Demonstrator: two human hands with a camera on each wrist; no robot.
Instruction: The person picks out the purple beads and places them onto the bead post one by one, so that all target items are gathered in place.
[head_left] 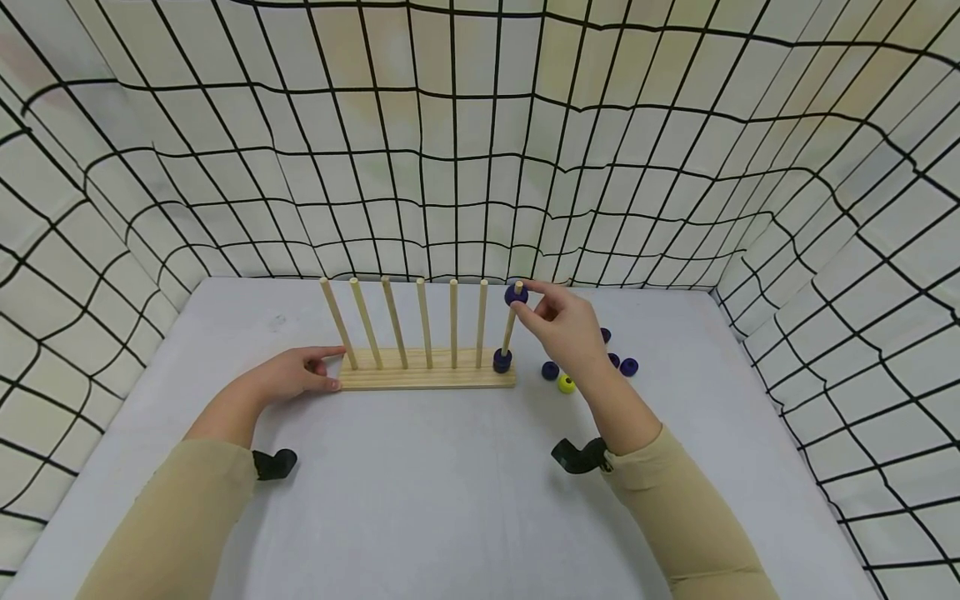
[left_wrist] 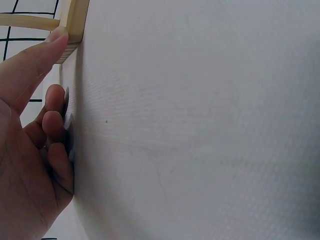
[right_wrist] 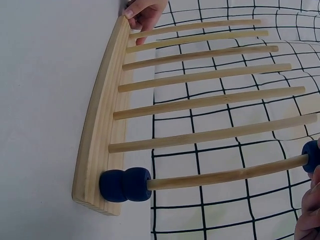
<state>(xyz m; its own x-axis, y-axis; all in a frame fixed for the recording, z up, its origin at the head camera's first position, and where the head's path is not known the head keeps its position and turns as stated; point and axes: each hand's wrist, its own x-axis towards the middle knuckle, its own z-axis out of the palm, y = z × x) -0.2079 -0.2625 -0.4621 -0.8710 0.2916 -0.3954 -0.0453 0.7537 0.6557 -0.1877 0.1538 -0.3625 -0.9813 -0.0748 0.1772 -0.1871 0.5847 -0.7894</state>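
A long wooden peg rack (head_left: 427, 380) stands on the table with a row of upright pegs. My right hand (head_left: 566, 325) pinches a dark blue bead (head_left: 514, 295) between thumb and fingertips. That bead is round the top of the rightmost peg, whose tip pokes through it. Two blue beads (right_wrist: 125, 184) sit stacked at the foot of the same peg; the other pegs are bare. At the rack's left end my left hand (head_left: 294, 375) grips the base, thumb at the front corner and index finger at the back. Its other fingers (left_wrist: 54, 126) are curled close to the table.
Right of the rack lie loose beads: a yellow one (head_left: 566, 383), a blue one (head_left: 551, 371) beside it, and several more blue ones (head_left: 629, 367) partly behind the right wrist. White walls with a black grid (head_left: 450, 125) enclose the white table (head_left: 420, 500) at the back and sides.
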